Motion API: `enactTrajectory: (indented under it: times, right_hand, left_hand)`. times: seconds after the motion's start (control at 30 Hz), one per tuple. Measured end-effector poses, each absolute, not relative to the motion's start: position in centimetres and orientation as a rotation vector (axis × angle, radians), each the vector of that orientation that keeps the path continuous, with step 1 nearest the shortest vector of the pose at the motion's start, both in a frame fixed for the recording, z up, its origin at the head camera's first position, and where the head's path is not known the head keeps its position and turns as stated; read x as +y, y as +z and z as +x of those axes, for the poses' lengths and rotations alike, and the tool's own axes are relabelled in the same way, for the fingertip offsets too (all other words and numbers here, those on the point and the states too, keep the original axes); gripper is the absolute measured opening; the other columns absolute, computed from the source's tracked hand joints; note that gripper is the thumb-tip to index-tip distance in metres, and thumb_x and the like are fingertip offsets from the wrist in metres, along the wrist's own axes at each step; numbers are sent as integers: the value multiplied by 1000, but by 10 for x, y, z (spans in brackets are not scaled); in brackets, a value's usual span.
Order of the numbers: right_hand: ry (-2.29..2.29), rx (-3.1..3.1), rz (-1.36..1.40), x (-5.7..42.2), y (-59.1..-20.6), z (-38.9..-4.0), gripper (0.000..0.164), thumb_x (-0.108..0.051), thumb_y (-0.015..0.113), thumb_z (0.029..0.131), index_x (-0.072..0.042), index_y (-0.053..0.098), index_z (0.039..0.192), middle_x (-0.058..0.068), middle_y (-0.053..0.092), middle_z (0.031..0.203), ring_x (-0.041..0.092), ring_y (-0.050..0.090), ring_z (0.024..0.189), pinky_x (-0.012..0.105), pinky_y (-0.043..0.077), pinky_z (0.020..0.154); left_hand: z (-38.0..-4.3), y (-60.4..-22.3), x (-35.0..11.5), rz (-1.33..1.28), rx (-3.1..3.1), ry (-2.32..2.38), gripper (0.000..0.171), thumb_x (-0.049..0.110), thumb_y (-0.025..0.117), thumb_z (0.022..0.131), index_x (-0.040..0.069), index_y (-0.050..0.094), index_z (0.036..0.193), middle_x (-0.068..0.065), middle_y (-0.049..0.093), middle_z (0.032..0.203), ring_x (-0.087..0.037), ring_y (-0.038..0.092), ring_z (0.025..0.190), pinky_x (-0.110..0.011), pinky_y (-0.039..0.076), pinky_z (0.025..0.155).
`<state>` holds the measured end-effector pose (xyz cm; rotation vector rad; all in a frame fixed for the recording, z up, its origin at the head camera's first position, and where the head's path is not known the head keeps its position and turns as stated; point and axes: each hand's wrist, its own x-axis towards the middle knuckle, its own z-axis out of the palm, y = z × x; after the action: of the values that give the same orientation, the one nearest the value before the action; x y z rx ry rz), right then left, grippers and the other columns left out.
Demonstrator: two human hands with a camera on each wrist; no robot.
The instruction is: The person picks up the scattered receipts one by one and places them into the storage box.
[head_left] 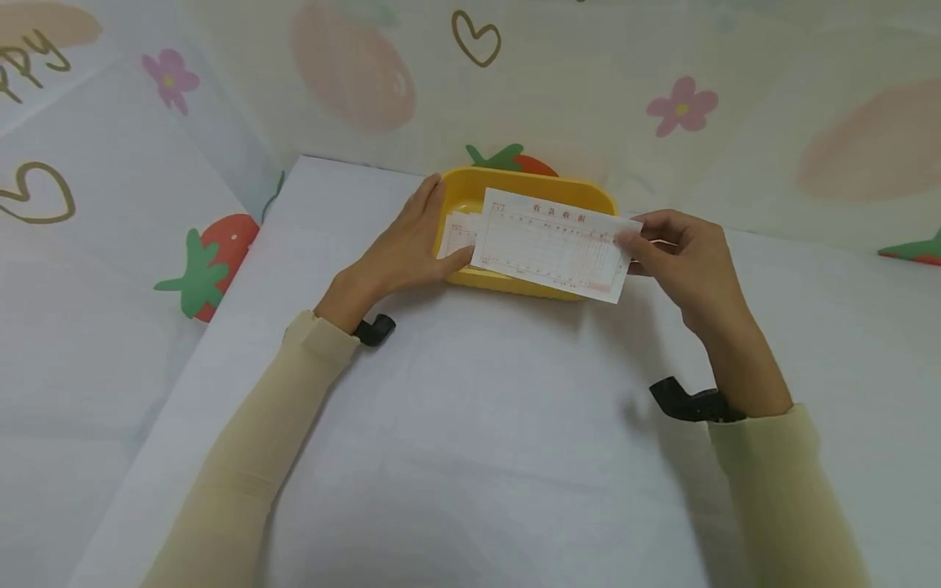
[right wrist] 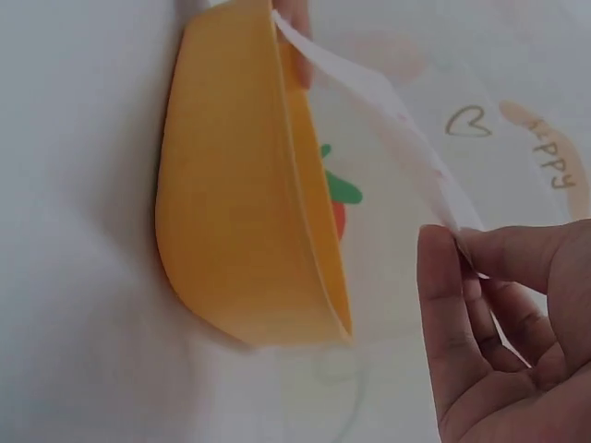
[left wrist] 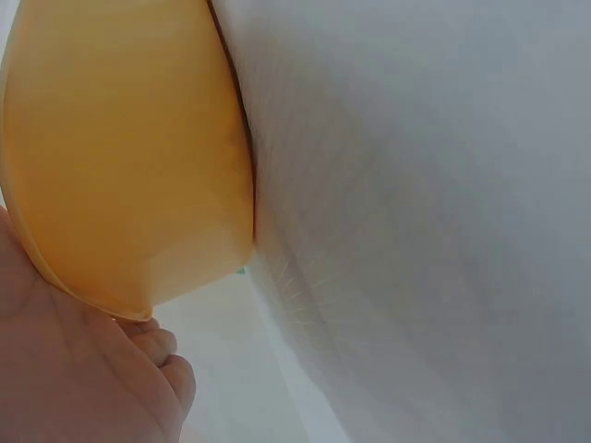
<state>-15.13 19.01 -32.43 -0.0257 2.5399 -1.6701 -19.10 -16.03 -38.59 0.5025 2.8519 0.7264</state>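
Observation:
A yellow plastic basket stands on the white-covered table near the back wall. My left hand rests against its left end, fingers extended along the rim and thumb over the front edge. In the left wrist view, the palm and fingers lie at the basket's rim. My right hand pinches the right end of a printed paper receipt between thumb and fingers, above the basket. The receipt's left edge is close to my left thumb; contact is unclear. More receipts lie inside the basket, partly hidden.
The white-covered table stretches in front of the basket. Behind it hangs a patterned cloth with flowers, hearts and strawberries. Black wrist devices sit on both wrists.

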Motion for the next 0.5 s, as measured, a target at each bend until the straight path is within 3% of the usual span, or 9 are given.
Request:
enactTrajectory:
  times: [0.3,0.5]
  right_hand:
    - [-1603,2567,87,182,-328,-182,36,-27,71,101,-4,70,128,-5,68,110,9,70,92,15,62,79]
    - [-1502,2653,110,169,-333,-195,37,-28,67,104,-4,68,133,7,67,122,15,69,97,18,62,85]
  left_hand:
    - [-188,-386,-160,500,2847,718,112,66,53,99,6,-10,170,-8,-12,180,-29,2,169,-46,13,138]
    - [-186,-386,-162,498,2848,722,113,69,52,99,7,-11,169,-7,-14,180,-29,1,169,-46,13,138]
